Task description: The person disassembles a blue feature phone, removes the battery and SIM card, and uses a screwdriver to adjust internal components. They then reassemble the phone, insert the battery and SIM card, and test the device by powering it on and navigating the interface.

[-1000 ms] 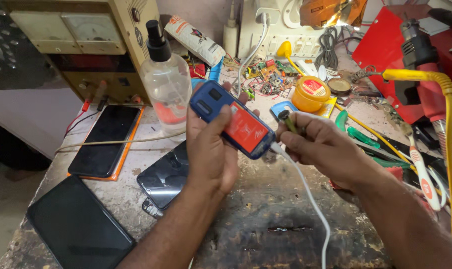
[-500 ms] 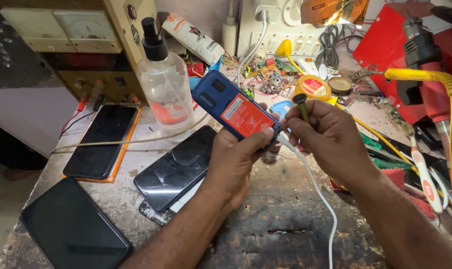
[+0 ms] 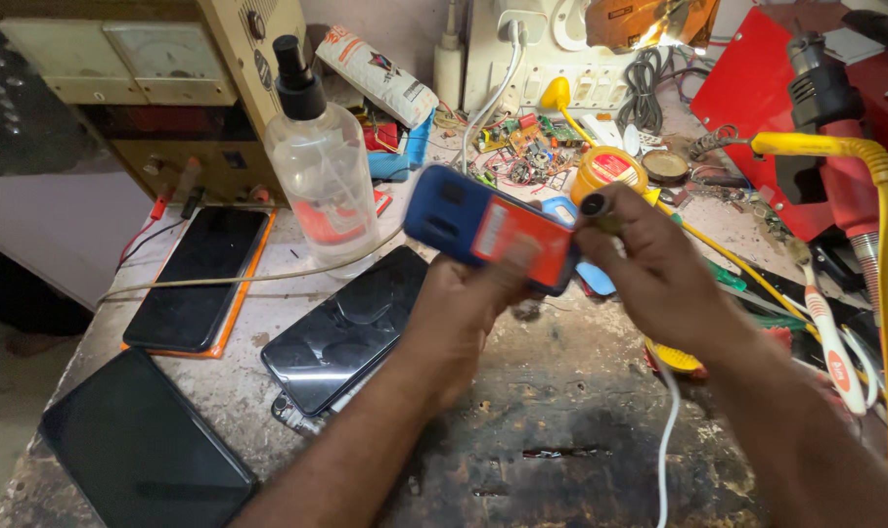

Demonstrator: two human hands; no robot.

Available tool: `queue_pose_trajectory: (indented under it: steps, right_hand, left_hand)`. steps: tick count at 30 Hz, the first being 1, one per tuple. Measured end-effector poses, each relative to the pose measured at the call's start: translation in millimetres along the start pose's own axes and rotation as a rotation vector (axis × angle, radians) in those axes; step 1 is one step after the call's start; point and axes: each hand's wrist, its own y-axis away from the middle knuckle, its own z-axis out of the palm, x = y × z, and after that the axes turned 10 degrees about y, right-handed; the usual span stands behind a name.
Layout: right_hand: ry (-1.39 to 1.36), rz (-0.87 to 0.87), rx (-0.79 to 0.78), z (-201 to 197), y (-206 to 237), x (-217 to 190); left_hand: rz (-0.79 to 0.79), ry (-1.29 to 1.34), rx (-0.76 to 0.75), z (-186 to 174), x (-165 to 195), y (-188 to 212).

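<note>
Since half a second ago the blue and red phone (image 3: 490, 228) has swung from a steep tilt to lie nearly level, its long axis running left to right, its camera end toward the table's left edge and slightly up, its lower end toward the right. It is held in the air above the middle of the table (image 3: 522, 430), blurred by motion. The left hand (image 3: 464, 313) has stayed under it, fingers wrapped around its lower edge and back. The right hand (image 3: 649, 269) has closed in on the phone's right end, fingers pinched around a dark plug (image 3: 593, 205) at that end; whether the plug is seated in the phone cannot be told. A white cable (image 3: 665, 430) hangs below the right hand toward the near edge.

Along the left edge lie a dark tablet (image 3: 136, 445) at the near corner and a phone in an orange case (image 3: 204, 277) behind it. Next comes a black phone (image 3: 351, 328), face up, partly covered by the left forearm. Behind it stands a clear spray bottle (image 3: 319, 166), just left of the held phone. Toward the far edge sits a yellow tin (image 3: 608, 171), and at the right edge a red tool with a yellow hose (image 3: 879, 235).
</note>
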Motion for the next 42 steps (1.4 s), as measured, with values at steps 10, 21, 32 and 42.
queue_pose_trajectory:
  steps: [10, 21, 32, 42]
  right_hand:
    - [0.088, -0.104, -0.391, -61.9, 12.2, 20.7]
    - [0.379, -0.315, 0.224, -20.4, 0.6, -15.2]
    - [-0.214, 0.205, 0.058, 5.6, -5.4, -5.6]
    - [-0.139, 0.177, 0.029, 7.7, -3.5, -4.6]
  left_hand:
    - [-0.599, 0.327, -0.674, -28.7, 46.1, 18.0]
    - [-0.401, -0.022, -0.120, -6.8, -13.5, 1.3]
    - [-0.072, 0.186, 0.010, -0.2, -11.4, -0.2]
    - [-0.054, 0.124, 0.012, -0.9, -14.7, 2.5]
